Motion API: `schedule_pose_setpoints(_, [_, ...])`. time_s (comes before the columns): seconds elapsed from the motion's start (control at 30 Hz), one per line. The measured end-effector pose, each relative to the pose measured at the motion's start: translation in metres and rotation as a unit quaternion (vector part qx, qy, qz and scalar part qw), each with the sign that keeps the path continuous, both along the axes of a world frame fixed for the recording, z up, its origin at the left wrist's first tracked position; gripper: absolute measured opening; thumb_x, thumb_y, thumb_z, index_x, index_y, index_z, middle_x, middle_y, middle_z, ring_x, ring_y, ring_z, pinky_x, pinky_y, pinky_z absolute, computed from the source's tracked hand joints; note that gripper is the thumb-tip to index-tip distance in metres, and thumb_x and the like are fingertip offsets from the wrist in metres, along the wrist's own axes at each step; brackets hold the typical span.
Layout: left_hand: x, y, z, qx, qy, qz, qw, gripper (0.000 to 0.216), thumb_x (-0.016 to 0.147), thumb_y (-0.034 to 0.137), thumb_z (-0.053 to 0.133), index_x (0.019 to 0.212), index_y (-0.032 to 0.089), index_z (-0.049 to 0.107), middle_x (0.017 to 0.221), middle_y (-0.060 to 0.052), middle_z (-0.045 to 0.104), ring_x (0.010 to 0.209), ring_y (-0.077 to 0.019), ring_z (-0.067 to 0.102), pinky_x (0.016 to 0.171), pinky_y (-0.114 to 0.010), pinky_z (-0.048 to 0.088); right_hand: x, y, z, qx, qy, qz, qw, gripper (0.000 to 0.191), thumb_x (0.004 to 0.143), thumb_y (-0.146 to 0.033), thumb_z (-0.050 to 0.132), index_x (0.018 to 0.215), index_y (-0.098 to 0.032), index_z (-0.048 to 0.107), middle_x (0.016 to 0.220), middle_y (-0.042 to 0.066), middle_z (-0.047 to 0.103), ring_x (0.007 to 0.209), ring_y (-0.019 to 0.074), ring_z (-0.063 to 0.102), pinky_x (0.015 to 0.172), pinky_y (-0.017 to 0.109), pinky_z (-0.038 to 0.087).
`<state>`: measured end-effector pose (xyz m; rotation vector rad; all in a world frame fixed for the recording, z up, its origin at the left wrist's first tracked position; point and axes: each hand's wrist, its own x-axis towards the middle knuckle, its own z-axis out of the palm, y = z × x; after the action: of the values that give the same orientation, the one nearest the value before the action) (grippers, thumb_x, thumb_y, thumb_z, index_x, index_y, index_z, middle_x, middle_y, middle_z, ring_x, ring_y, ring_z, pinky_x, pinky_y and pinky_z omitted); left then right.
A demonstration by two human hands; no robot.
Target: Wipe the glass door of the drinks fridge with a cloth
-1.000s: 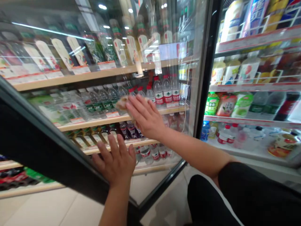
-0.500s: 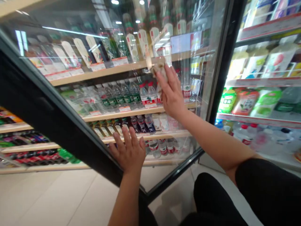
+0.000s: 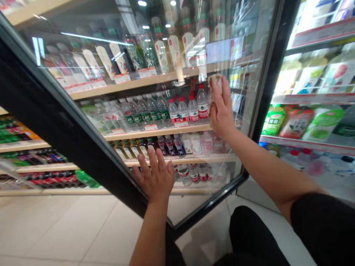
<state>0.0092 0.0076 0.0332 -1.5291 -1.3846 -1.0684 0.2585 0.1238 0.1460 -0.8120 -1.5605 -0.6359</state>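
A glass door (image 3: 155,87) with a black frame (image 3: 55,107) stands swung out in front of me. My right hand (image 3: 223,111) presses a crumpled, pale brownish cloth (image 3: 215,83) against the glass, toward its right side. Part of the cloth lies hidden under the fingers. Lower down, my left hand (image 3: 155,175) rests flat on the glass with its fingers spread, close to the frame's lower left edge. Nothing is in it.
Through the glass show shelves (image 3: 124,85) of bottled drinks. On the right is a lit cooler (image 3: 321,98) with more bottles. Further shelves with dark bottles (image 3: 55,179) are at the left, above the tiled floor (image 3: 69,225). My knee (image 3: 252,229) is below the door.
My right hand has slid the cloth to the right and slightly down across the glass. My left hand stays in about the same place on the door. The view has shifted a little.
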Motion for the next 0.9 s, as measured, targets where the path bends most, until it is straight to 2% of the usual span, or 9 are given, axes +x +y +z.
schedule_pose_setpoints(0.17, [-0.001, 0.001, -0.003, -0.001, -0.021, -0.011, 1.000, 0.065, 0.091, 0.038, 0.057, 0.151, 0.022, 0.035, 0.157, -0.018, 0.032, 0.150, -0.0372, 0.011, 0.117, -0.070, 0.010, 0.010, 0.002, -0.029, -0.021, 0.019, -0.005, 1.000, 0.064, 0.099, -0.020, 0.022, 0.157, -0.034, -0.002, 0.166, 0.001, 0.007, 0.154, 0.0280, 0.010, 0.121, 0.060, 0.026])
schedule_pose_setpoints(0.4, [-0.001, 0.002, -0.004, 0.006, -0.020, -0.007, 1.000, 0.067, 0.092, 0.039, 0.056, 0.152, 0.025, 0.030, 0.156, -0.017, 0.035, 0.150, -0.0368, 0.012, 0.117, -0.068, 0.010, 0.041, 0.027, -0.009, -0.014, 0.059, -0.019, 0.998, 0.059, 0.101, -0.025, 0.019, 0.158, -0.030, 0.005, 0.165, 0.004, 0.008, 0.154, 0.0249, 0.009, 0.122, 0.058, 0.023])
schedule_pose_setpoints(0.6, [0.000, 0.001, -0.003, 0.025, 0.030, 0.025, 0.999, 0.075, 0.091, 0.034, 0.059, 0.155, 0.024, 0.021, 0.155, -0.017, 0.037, 0.151, -0.0332, 0.008, 0.119, -0.062, 0.011, 0.056, 0.035, -0.040, -0.006, 0.089, 0.012, 0.996, 0.057, 0.100, -0.024, 0.023, 0.157, -0.022, 0.016, 0.166, 0.007, 0.010, 0.154, 0.0229, 0.010, 0.123, 0.055, 0.021])
schedule_pose_setpoints(0.8, [0.002, 0.000, -0.001, 0.010, 0.010, 0.006, 1.000, 0.073, 0.092, 0.035, 0.058, 0.155, 0.024, 0.023, 0.156, -0.017, 0.035, 0.150, -0.0348, 0.009, 0.119, -0.066, 0.008, 0.097, 0.066, -0.019, 0.007, 0.151, -0.002, 0.989, 0.055, 0.101, -0.029, 0.024, 0.154, -0.015, 0.027, 0.163, 0.013, 0.022, 0.153, 0.0223, 0.017, 0.124, 0.047, 0.019])
schedule_pose_setpoints(0.83, [0.002, 0.000, -0.001, 0.011, 0.008, 0.006, 1.000, 0.072, 0.092, 0.035, 0.058, 0.154, 0.024, 0.024, 0.156, -0.017, 0.034, 0.150, -0.0349, 0.010, 0.119, -0.065, 0.009, 0.100, 0.068, -0.024, 0.006, 0.154, 0.001, 0.988, 0.055, 0.101, -0.029, 0.025, 0.154, -0.015, 0.027, 0.163, 0.012, 0.022, 0.153, 0.0227, 0.017, 0.124, 0.047, 0.019])
schedule_pose_setpoints(0.9, [0.003, -0.001, -0.002, 0.014, 0.010, 0.008, 1.000, 0.071, 0.092, 0.035, 0.058, 0.154, 0.024, 0.024, 0.157, -0.016, 0.033, 0.150, -0.0343, 0.012, 0.120, -0.064, 0.009, 0.101, 0.065, -0.050, 0.001, 0.161, 0.009, 0.987, 0.055, 0.100, -0.026, 0.028, 0.155, -0.019, 0.026, 0.164, 0.009, 0.021, 0.153, 0.0231, 0.017, 0.124, 0.046, 0.018])
